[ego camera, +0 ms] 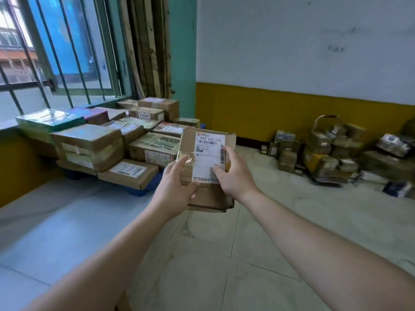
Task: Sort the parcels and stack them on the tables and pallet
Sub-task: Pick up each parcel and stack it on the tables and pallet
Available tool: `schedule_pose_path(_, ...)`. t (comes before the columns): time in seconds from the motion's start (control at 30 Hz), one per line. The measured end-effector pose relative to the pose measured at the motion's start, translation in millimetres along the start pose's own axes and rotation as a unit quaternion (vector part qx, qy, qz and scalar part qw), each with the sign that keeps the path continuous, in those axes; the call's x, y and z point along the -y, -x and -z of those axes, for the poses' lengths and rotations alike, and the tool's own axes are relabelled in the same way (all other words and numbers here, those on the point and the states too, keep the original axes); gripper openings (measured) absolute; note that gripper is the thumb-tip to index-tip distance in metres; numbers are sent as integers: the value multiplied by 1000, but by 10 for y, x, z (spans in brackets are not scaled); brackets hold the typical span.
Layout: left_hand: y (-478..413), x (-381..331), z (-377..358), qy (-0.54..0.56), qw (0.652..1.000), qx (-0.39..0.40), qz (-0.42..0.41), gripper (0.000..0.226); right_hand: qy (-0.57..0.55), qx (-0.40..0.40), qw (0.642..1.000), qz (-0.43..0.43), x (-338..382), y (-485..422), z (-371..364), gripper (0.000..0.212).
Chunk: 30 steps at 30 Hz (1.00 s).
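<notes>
I hold a brown cardboard parcel [208, 194] with a white shipping label in front of me, above the floor. My left hand [177, 187] grips its left edge, thumb on top. My right hand [233, 173] grips its right side, with fingers curled over the label. Behind it to the left, a blue pallet [139, 193] carries several stacked parcels [89, 149]. A loose heap of small parcels [325, 153] lies on the floor along the right wall.
A barred window [56, 52] fills the upper left above a sill. Wooden boards [148, 46] lean in the corner. The yellow-and-white wall [292, 104] runs along the back. Tiled floor [224, 254] stretches below my arms.
</notes>
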State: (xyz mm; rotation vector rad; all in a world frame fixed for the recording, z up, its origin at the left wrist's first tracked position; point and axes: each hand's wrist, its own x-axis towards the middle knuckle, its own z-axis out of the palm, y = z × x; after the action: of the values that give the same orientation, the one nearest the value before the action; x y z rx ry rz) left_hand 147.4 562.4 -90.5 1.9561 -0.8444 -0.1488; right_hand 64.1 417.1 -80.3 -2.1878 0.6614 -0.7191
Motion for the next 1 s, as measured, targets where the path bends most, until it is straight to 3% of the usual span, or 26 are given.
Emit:
schedule_pose_path(0.23, -965, 175, 26, -1, 1000, -2, 13, 70, 4, 11, 1000, 5, -57, -1069, -246, 60)
schedule_pose_path(0.47, -1465, 669, 337, -36, 990, -111, 84, 67, -4, 139, 989, 58, 98, -1971, -1071, 63)
schedule_pose_path(0.6, -1554, 976, 446, -49, 967, -206, 144, 67, 5, 251, 961, 114, 223, -2356, -1626, 64)
schedule_pose_path(0.73, -1616, 1168, 383, -32, 931, -286, 223, 69, 41, 364, 912, 183, 310, -2658, -2057, 66)
schedule_pose_path(1.0, -1710, 1360, 171, -6, 888, -331, 318, 71, 103, 442, 860, 235, 248, -2917, -2479, 71)
